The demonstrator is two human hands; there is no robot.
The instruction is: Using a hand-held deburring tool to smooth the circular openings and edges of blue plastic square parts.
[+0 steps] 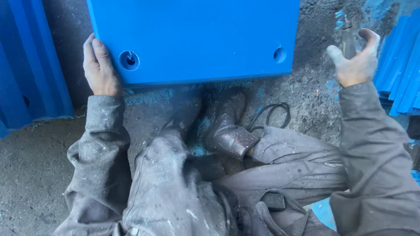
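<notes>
A large blue plastic panel (197, 35) stands in front of me on the ground, with a round hole (129, 60) near its lower left corner and another (279, 54) near its lower right. My left hand (99, 65) rests flat against the panel's left edge, just beside the left hole. My right hand (356, 61) is raised to the right of the panel, clear of it, fingers curled around a small dark, blue-stained tool (347, 37). What kind of tool it is I cannot make out.
I sit on a rough, dusty concrete floor (39, 166) with my grey-trousered legs and a worn boot (227, 131) under the panel. A black cable loop (273, 114) lies by the boot. Ribbed blue parts stand at left (30, 65) and right (400, 70).
</notes>
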